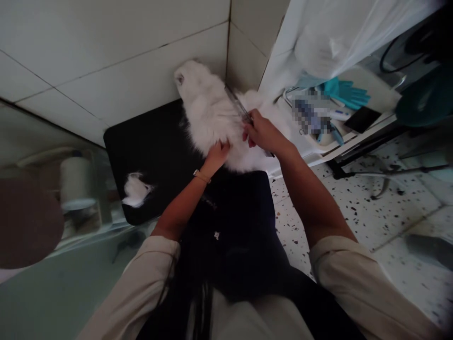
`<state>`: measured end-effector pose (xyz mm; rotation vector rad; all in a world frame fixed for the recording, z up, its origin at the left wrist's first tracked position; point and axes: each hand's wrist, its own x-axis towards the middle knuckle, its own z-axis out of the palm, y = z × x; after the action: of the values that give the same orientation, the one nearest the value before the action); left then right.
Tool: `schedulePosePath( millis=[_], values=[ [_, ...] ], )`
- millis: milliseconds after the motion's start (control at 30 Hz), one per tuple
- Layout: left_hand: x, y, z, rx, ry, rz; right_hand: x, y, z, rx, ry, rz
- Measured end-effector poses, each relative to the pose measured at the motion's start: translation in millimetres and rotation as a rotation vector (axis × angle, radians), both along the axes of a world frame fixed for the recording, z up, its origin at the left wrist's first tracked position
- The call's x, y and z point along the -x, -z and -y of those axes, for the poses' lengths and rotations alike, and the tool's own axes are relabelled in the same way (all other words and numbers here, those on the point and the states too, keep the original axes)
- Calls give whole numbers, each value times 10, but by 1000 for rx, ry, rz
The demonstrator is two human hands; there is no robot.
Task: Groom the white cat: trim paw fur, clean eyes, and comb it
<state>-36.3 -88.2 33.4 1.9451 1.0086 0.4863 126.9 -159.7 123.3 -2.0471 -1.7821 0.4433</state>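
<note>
In the white, rounded tray (378, 92) on our right, we see a crinkled teal glove (350, 94), a flat dark rectangular object (362, 119) and blue-handled tools (336, 134), with some contents too blurred to tell. Our left hand (217, 155) rests its bent fingers in the long, fluffy coat of the white furry animal (208, 104), which lies on the smooth black bench (152, 141) near the tiled wall (141, 52), though we cannot tell whether they grip it. Our right hand (260, 130) closes around a slender metal tool (238, 103) over the fur, while a wispy white tuft (136, 190) lies on the bench.
</note>
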Motion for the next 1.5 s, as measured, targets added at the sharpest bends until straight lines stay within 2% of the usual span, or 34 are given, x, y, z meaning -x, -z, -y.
schedulePosePath(
  millis=[133, 200, 333, 400, 500, 567, 633, 767, 900, 1000, 1100, 1233, 1367, 1500],
  values=[
    [461, -266, -139, 230, 162, -49, -87, -157, -455, 105, -227, 185],
    [712, -408, -280, 304, 129, -3, -136, -281, -753, 87, -261, 360],
    [1077, -615, -684, 197, -209, 108, -66, -474, -1407, 52, -289, 586],
    [1169, -675, -896, 144, -309, 170, 42, -490, -1705, 75, -310, 631],
    [1198, -741, -1179, 20, -350, 282, 189, -415, -2042, 146, -347, 702],
    [1148, -777, -1349, -73, -296, 352, 225, -348, -2167, 214, -406, 717],
    [1041, -802, -1520, -85, -175, 390, 211, -312, -2209, 296, -466, 684],
    [670, -754, -1847, 81, 84, 406, 148, -337, -2114, 417, -516, 614],
    [218, -577, -2049, 241, 193, 411, 148, -302, -1973, 321, -439, 699],
    [-7, -460, -2104, 308, 216, 375, 147, -206, -1917, 232, -382, 758],
    [-62, -389, -2132, 255, 241, 357, 119, -122, -1900, 191, -338, 751],
    [-8, -299, -2169, 127, 261, 347, 62, -70, -1897, 153, -315, 643],
    [8, -205, -2210, 14, 300, 343, -8, -35, -1865, 174, -352, 506],
    [-6, -180, -2241, -5, 362, 346, -78, 21, -1794, 195, -394, 471]
  ],
)
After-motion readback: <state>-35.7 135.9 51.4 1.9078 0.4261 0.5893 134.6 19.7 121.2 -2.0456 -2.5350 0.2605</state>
